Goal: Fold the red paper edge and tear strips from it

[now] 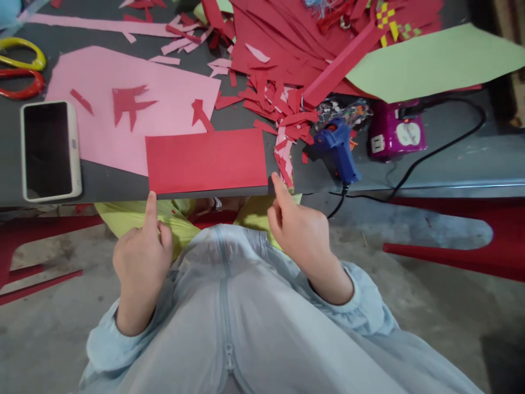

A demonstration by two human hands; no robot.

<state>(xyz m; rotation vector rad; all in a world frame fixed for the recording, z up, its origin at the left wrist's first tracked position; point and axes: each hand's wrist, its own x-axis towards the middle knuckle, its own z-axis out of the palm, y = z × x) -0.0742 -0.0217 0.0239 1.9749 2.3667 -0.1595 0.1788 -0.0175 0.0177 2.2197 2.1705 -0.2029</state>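
Observation:
A red paper rectangle (206, 160) lies flat at the near edge of the grey table (451, 148). My left hand (141, 257) is below that edge, fingers curled, its forefinger tip touching the rectangle's near left corner. My right hand (301, 230) is curled the same way, its forefinger touching the near right corner. Neither hand grips anything. A pink sheet (123, 98) with red cut-out shapes lies just behind the rectangle.
A phone (50, 149) lies at the left, with yellow and red scissors handles (20, 68) behind it. A blue glue gun (338, 150), a purple box (396, 131), a black cable, a green sheet (435, 63) and a pile of red scraps (287, 54) sit to the right.

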